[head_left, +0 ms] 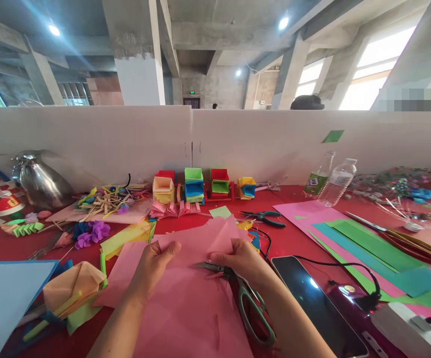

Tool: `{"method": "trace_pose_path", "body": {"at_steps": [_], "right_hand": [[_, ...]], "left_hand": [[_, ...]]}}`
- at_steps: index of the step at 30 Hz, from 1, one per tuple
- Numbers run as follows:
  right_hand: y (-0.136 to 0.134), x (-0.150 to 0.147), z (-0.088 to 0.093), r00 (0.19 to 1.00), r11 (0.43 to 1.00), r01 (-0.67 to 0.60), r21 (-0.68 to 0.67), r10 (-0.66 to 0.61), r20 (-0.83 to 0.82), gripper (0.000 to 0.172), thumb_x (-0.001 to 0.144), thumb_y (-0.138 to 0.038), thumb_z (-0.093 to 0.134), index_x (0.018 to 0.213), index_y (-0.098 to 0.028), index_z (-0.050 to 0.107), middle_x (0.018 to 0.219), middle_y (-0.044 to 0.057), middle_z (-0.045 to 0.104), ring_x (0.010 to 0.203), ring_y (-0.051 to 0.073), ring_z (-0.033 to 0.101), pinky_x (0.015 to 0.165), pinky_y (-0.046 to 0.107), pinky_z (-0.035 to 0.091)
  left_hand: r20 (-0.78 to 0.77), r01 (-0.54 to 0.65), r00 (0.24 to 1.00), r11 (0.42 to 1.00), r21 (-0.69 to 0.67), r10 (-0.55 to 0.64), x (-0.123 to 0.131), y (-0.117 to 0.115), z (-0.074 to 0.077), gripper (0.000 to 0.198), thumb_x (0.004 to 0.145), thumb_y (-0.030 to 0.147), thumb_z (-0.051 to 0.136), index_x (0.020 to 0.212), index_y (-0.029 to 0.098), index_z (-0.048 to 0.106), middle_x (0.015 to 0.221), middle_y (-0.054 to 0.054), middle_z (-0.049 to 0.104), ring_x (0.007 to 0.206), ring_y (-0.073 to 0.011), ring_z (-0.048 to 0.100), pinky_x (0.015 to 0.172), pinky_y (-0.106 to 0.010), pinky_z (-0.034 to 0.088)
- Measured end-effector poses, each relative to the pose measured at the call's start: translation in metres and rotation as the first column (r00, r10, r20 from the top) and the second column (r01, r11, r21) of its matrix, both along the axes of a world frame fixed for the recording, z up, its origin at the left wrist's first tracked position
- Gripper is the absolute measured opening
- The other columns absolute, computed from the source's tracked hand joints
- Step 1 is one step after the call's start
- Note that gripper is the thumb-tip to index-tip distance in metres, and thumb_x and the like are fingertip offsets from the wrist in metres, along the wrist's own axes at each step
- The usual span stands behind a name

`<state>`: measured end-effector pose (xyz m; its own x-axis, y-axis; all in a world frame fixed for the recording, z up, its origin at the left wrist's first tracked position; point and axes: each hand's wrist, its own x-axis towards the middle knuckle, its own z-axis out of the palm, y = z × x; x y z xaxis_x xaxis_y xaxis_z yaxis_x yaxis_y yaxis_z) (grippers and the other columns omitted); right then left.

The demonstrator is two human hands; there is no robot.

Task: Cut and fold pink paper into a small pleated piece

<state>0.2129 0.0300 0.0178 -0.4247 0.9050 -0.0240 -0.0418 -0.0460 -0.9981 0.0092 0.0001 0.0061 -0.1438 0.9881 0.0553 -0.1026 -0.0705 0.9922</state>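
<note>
My left hand (pixel 159 261) pinches the left edge of a pink sheet of paper (pixel 196 243), thumb on top. At its right edge my right hand (pixel 241 258) grips the same sheet, the thumb pointing inward and the other fingers mostly hidden. A pair of scissors (pixel 250 303) with green handles lies under my right wrist, its blades toward the middle and not held. More pink paper (pixel 189 323) is spread below, between my forearms. Small folded paper boxes (pixel 193 184) in several colours stand behind the sheet.
Right of my arm lie a phone (pixel 315 303), a purple power bank or socket (pixel 349 301) with a cable, coloured sheets (pixel 372 248) and large scissors (pixel 397 236). Pliers (pixel 263 218) and bottles (pixel 338 181) are farther back. A steel jug (pixel 42 181) and craft sticks (pixel 107 201) stand left, before a white partition (pixel 88 144).
</note>
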Motion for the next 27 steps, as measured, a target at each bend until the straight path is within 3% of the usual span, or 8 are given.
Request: {"method": "trace_pose_path", "body": {"at_steps": [3, 8, 14, 18, 27], "right_hand": [[0.003, 0.0, 0.0, 0.993, 0.997, 0.07, 0.022, -0.068, -0.097, 0.029, 0.065, -0.037, 0.074, 0.083, -0.016, 0.069, 0.073, 0.002, 0.068, 0.068, 0.016, 0.061, 0.064, 0.027, 0.046], [0.012, 0.001, -0.004, 0.96, 0.959, 0.28, 0.051, -0.279, -0.03, 0.036, 0.062, -0.046, 0.073, 0.053, -0.013, 0.06, 0.045, -0.004, 0.049, 0.043, 0.007, 0.039, 0.043, 0.02, 0.029], [0.013, 0.003, -0.009, 0.967, 0.967, 0.254, 0.001, -0.254, -0.019, 0.04, 0.063, -0.052, 0.069, 0.053, -0.014, 0.058, 0.047, -0.003, 0.048, 0.046, 0.008, 0.039, 0.045, 0.021, 0.029], [0.015, 0.003, -0.01, 0.961, 0.962, 0.273, 0.012, -0.272, -0.045, 0.035, 0.063, -0.047, 0.071, 0.058, -0.015, 0.06, 0.05, -0.004, 0.048, 0.048, 0.008, 0.04, 0.047, 0.021, 0.03], [0.013, 0.002, -0.005, 0.959, 0.96, 0.279, -0.004, -0.279, -0.055, 0.032, 0.06, -0.042, 0.074, 0.054, -0.015, 0.058, 0.05, -0.004, 0.048, 0.048, 0.008, 0.039, 0.047, 0.021, 0.028]], "left_hand": [[-0.124, 0.03, 0.992, 1.0, -0.004, -0.03, 0.001, -0.001, 0.002, 0.035, 0.067, 0.048, 0.066, 0.054, 0.016, 0.057, 0.049, 0.004, 0.046, 0.052, -0.0111, 0.041, 0.054, -0.022, 0.035], [-0.23, 0.067, 0.97, 0.997, -0.042, -0.075, 0.0, 0.003, -0.001, 0.038, 0.069, 0.051, 0.062, 0.058, 0.015, 0.056, 0.052, 0.005, 0.042, 0.054, -0.0105, 0.036, 0.055, -0.022, 0.032], [-0.302, 0.075, 0.95, 0.997, -0.027, -0.08, -0.005, 0.007, -0.007, 0.04, 0.071, 0.053, 0.057, 0.062, 0.014, 0.061, 0.056, 0.002, 0.05, 0.062, -0.0143, 0.045, 0.059, -0.023, 0.037], [-0.341, 0.085, 0.936, 0.996, -0.01, -0.084, -0.006, 0.007, -0.004, 0.04, 0.071, 0.054, 0.055, 0.065, 0.014, 0.063, 0.056, 0.001, 0.051, 0.064, -0.0162, 0.048, 0.06, -0.024, 0.039], [-0.35, 0.109, 0.931, 0.994, -0.005, -0.104, -0.011, 0.009, -0.01, 0.041, 0.073, 0.054, 0.054, 0.06, 0.015, 0.057, 0.052, 0.004, 0.044, 0.056, -0.0117, 0.04, 0.056, -0.022, 0.035]]}}
